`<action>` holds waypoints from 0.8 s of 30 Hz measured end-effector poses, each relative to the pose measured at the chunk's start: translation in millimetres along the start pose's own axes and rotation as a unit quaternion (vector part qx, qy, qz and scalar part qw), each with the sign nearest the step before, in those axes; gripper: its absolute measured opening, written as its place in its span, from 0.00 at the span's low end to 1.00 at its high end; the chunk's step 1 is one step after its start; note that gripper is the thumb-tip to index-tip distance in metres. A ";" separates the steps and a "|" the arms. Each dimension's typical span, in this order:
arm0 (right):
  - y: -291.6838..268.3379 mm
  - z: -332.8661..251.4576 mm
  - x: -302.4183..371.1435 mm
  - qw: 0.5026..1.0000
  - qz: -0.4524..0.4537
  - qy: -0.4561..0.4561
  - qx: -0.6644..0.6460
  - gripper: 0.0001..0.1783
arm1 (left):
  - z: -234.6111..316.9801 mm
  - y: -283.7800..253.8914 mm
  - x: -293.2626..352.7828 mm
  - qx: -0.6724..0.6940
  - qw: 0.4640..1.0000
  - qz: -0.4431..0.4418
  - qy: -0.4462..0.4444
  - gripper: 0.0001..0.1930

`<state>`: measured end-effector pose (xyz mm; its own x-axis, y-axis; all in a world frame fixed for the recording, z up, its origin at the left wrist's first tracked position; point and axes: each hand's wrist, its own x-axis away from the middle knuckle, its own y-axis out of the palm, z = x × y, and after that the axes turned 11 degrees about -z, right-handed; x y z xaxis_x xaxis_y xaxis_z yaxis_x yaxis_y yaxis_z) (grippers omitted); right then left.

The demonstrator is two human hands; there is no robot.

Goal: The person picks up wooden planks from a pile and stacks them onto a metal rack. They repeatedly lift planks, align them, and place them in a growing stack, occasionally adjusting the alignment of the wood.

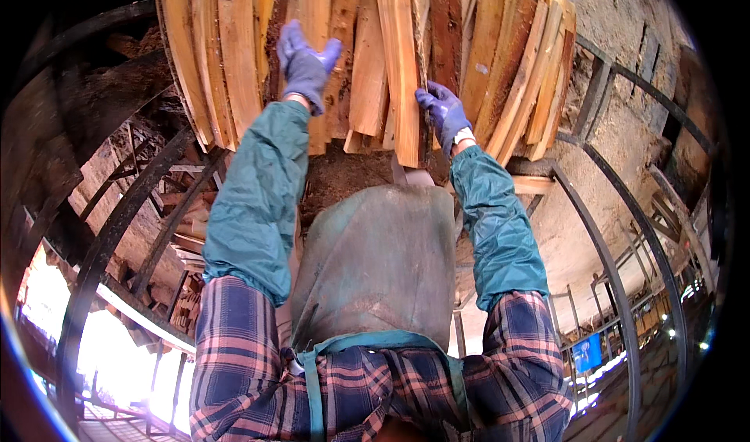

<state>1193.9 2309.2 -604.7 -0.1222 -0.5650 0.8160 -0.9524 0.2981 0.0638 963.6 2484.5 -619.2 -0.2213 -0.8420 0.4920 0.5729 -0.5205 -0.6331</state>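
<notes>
A wide row of rough-sawn wooden boards (239, 48), some with dark bark edges, lies side by side across the top of the view. My left hand (305, 63), in a purple-blue glove, is over the boards left of centre, its thumb spread away from the fingers and nothing in its grasp. Right of centre, my gloved right hand (444, 114) has its fingers bent against the right edge of a long pale board (404, 90) that sticks out toward me. The far side of that grip is hidden.
Dark metal rails (117, 223) curve along the left, with more metal bars (605, 247) on the right. Stacked wood pieces (187, 301) sit lower left. A worn grey-green apron (375, 262) hangs in front of me. A blue item (587, 353) is at the lower right.
</notes>
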 end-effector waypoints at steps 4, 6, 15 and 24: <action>2.5 10.3 -5.9 0.997 -0.045 0.042 -0.036 0.39 | 41.1 40.2 25.4 -0.029 0.994 0.039 0.093 0.38; 12.0 30.0 -11.5 1.000 -0.003 -0.009 0.014 0.44 | 57.1 42.8 24.6 0.035 0.992 -0.055 0.104 0.36; 17.2 47.3 -10.3 0.950 0.063 0.014 0.304 0.51 | -45.3 -123.2 9.4 0.118 0.972 0.178 0.096 0.26; 59.7 25.7 -5.2 0.865 0.142 0.064 0.477 0.51 | -221.7 -214.8 -47.4 0.002 0.984 0.005 -0.178 0.55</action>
<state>1130.5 2310.2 -619.8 -0.4150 -0.4660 0.7814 -0.6937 -0.3937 -0.6032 676.1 2604.8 -639.0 0.0756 -0.7437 0.6643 0.5769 -0.5108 -0.6375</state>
